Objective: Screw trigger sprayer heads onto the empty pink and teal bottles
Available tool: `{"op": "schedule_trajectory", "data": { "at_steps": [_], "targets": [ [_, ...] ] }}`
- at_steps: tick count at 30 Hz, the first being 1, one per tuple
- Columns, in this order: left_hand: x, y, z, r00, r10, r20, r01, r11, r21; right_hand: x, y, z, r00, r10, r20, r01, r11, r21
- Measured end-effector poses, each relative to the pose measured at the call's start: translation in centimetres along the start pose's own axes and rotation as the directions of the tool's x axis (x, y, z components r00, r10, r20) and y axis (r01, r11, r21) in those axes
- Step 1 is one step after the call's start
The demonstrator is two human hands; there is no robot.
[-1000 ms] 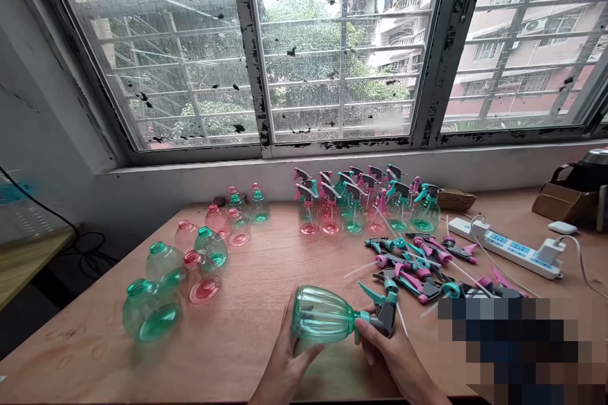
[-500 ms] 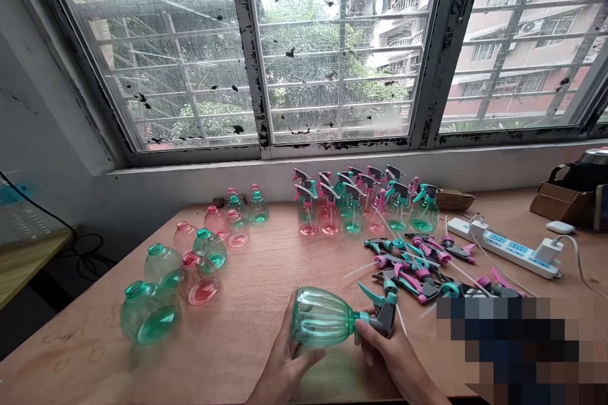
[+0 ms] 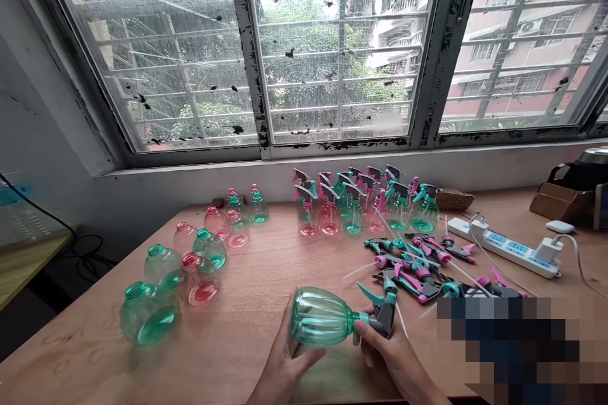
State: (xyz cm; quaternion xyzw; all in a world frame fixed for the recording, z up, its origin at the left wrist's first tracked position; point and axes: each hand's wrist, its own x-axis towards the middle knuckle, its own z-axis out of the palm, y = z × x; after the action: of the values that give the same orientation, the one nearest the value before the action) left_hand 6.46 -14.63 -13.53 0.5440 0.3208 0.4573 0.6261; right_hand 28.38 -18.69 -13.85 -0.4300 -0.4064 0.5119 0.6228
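A clear green spray bottle lies on its side just above the wooden table, near the front edge. My left hand cups its round body from below, fingers wrapped round it. My right hand grips the bottle's neck, where a grey and teal trigger sprayer head sits. The nozzle points left and up. A thin white dip tube shows by the sprayer.
Loose sprayer heads in teal and pink lie in a pile right of the bottle. Finished spray bottles stand in rows at the back. Uncapped green and pink bottles lie at the left. A power strip and cardboard box lie at the right.
The bottle and both hands have barely shifted; my right hand's fingers have turned slightly at the neck of the bottle.
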Motion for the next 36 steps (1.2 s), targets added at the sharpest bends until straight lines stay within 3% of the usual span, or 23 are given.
{"op": "schedule_trajectory", "data": {
  "at_steps": [12,36],
  "targets": [
    [0.3,0.0,0.0,0.999,0.011,0.03,-0.011,1.0,-0.013,0.0,0.0,0.1,0.999,-0.014,-0.053,0.014,1.0,-0.006],
    [-0.2,-0.9,-0.4,1.0,-0.014,0.014,0.014,1.0,-0.022,0.2,0.1,0.1,1.0,-0.005,-0.015,0.004,0.999,-0.041]
  ]
}}
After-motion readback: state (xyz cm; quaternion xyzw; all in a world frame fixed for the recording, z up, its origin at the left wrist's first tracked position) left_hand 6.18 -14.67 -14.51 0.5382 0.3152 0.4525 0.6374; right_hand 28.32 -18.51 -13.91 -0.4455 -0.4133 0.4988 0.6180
